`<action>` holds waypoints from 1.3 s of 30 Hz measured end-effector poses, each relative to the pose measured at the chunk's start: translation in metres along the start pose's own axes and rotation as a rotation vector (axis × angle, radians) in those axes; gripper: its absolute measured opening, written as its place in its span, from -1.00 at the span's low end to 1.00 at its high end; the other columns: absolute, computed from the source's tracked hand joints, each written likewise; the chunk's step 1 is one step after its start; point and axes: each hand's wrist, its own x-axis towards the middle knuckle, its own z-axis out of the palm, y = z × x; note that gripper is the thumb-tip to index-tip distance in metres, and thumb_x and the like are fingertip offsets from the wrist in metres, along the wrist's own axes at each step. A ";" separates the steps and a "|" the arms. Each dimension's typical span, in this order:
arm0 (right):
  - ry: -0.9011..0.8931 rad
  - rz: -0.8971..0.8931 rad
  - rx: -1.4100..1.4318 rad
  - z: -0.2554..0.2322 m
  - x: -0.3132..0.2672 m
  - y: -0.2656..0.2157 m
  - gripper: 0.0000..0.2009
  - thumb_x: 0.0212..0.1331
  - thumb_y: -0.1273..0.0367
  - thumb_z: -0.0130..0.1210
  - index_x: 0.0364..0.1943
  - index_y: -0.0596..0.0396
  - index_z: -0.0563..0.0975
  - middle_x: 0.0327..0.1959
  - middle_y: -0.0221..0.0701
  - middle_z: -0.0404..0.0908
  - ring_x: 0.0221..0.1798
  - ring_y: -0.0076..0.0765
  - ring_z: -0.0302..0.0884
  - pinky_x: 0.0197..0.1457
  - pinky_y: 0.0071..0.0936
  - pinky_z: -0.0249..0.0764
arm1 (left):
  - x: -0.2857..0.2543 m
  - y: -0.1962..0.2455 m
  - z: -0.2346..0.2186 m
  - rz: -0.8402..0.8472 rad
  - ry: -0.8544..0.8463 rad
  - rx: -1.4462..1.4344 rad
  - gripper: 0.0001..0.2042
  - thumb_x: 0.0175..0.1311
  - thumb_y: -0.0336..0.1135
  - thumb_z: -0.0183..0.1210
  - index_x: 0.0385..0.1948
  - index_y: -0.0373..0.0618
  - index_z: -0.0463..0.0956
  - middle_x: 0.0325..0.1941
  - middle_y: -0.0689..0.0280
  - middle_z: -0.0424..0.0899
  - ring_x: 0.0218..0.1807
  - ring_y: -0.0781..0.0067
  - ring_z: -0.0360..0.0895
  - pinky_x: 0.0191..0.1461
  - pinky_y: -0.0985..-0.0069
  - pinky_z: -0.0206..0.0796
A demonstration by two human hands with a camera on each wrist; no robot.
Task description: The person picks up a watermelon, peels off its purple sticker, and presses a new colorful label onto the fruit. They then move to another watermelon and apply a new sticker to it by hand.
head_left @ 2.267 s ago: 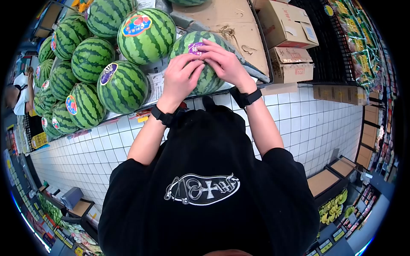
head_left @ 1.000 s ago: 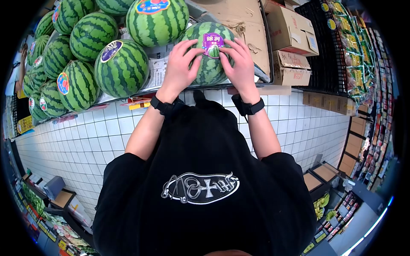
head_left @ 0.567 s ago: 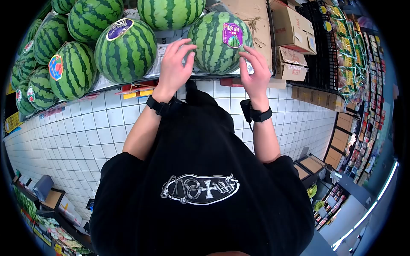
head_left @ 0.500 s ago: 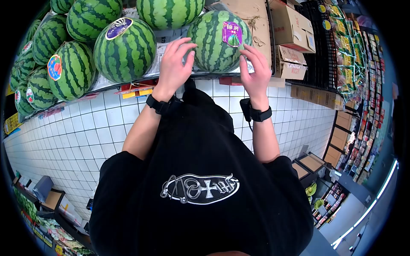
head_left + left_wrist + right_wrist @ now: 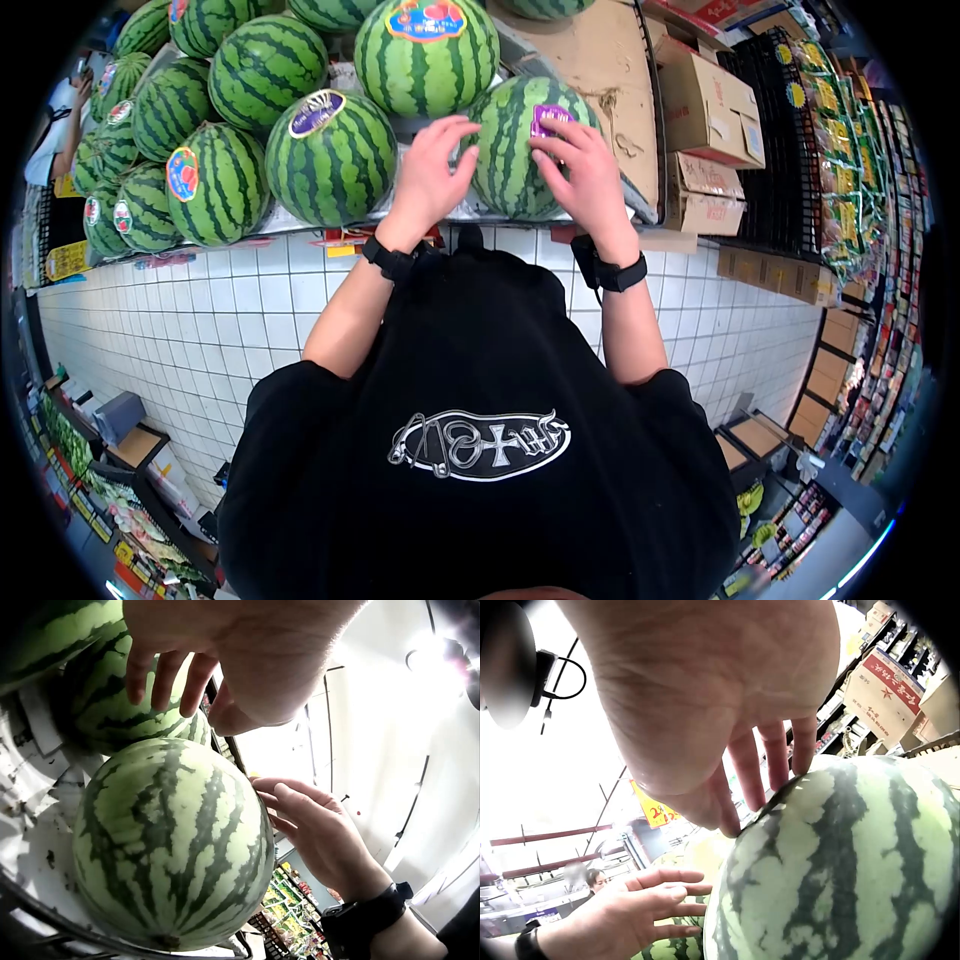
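Note:
A striped green watermelon (image 5: 508, 170) sits at the front edge of the display with a purple label (image 5: 543, 120) on its upper side. My right hand (image 5: 585, 178) rests on it with relaxed fingers, and the fingertips cover part of the label. In the right wrist view its fingertips (image 5: 780, 776) lie right at the rind. On the melon's other side my left hand (image 5: 430, 178) hovers with loosely bent fingers and nothing in them; the left wrist view shows this hand (image 5: 240, 660) over the melon's top, its fingers pointing toward the neighbouring melons.
Several more labelled watermelons crowd the display on the left, the nearest one (image 5: 332, 160) close to my left hand. Flat cardboard (image 5: 580, 50) lies behind. Cardboard boxes (image 5: 712, 110) and a rack of packets (image 5: 840, 150) stand right. Another person (image 5: 55, 130) is at far left.
Both hands were together on the label, then drew apart to the melon's sides. Since then my right hand has come back over the label, while the left stays off to the left.

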 end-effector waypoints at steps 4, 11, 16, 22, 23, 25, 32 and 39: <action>-0.029 0.000 0.110 0.002 0.016 0.014 -0.81 0.22 0.38 0.29 -0.10 0.02 0.73 0.10 -0.31 0.70 0.19 -0.02 0.57 0.29 -0.17 0.50 | 0.009 0.002 -0.001 -0.012 -0.061 -0.005 -0.71 0.32 -0.36 0.24 0.06 -0.11 0.62 0.19 0.15 0.65 0.23 0.01 0.55 0.32 0.22 0.41; -0.235 -0.115 0.147 -0.015 0.037 0.020 -0.69 0.29 0.32 0.26 0.09 -0.01 0.65 0.09 -0.29 0.69 0.21 -0.03 0.56 0.27 -0.16 0.50 | 0.016 0.026 -0.008 -0.082 0.109 0.136 -0.64 0.31 -0.43 0.26 0.15 -0.17 0.57 0.21 0.10 0.66 0.28 0.01 0.57 0.37 0.24 0.38; -0.317 -0.132 0.415 -0.020 0.064 0.007 -0.71 0.37 0.34 0.22 0.13 0.04 0.64 0.13 -0.25 0.68 0.13 -0.09 0.63 0.09 -0.32 0.60 | 0.003 0.035 -0.045 -0.109 0.246 0.237 -0.73 0.32 -0.47 0.26 0.04 -0.19 0.64 0.20 0.11 0.69 0.25 0.07 0.62 0.32 0.28 0.43; -0.346 -0.272 0.538 0.004 0.076 -0.020 -0.69 0.37 0.29 0.21 0.14 0.03 0.64 0.21 -0.26 0.63 0.26 -0.06 0.56 0.31 -0.26 0.50 | -0.020 0.014 -0.105 -0.151 0.463 0.413 -0.77 0.29 -0.48 0.26 -0.03 -0.17 0.66 0.11 0.15 0.72 0.17 0.09 0.63 0.27 0.26 0.44; -0.363 -0.282 0.560 0.010 0.075 -0.028 -0.69 0.37 0.29 0.20 0.14 0.03 0.63 0.23 -0.25 0.61 0.28 -0.05 0.54 0.34 -0.24 0.47 | -0.023 0.012 -0.112 -0.129 0.470 0.452 -0.77 0.29 -0.47 0.26 -0.03 -0.17 0.66 0.10 0.16 0.72 0.18 0.08 0.62 0.28 0.25 0.44; -0.422 -0.294 0.607 0.021 0.077 -0.040 -0.66 0.36 0.30 0.20 0.18 0.03 0.61 0.28 -0.21 0.57 0.34 -0.01 0.50 0.39 -0.19 0.43 | -0.025 0.007 -0.121 -0.105 0.465 0.484 -0.77 0.29 -0.45 0.27 -0.03 -0.16 0.66 0.11 0.17 0.72 0.21 0.06 0.60 0.31 0.22 0.42; -0.425 -0.239 0.531 0.086 0.072 -0.090 -0.51 0.32 0.25 0.25 0.31 0.04 0.50 0.38 -0.01 0.46 0.38 0.22 0.41 0.43 -0.08 0.41 | -0.037 -0.034 -0.148 -0.224 0.314 0.422 -0.68 0.31 -0.33 0.30 0.08 -0.13 0.64 0.24 0.13 0.62 0.31 0.01 0.49 0.40 0.18 0.32; -0.401 -0.102 0.280 0.115 0.074 -0.144 -0.43 0.31 0.24 0.27 0.39 0.02 0.44 0.50 0.00 0.28 0.45 0.27 0.32 0.47 -0.03 0.39 | -0.036 -0.064 -0.185 -0.170 0.147 0.312 -0.66 0.36 -0.30 0.28 0.14 -0.11 0.62 0.31 0.14 0.60 0.33 0.03 0.52 0.41 0.22 0.34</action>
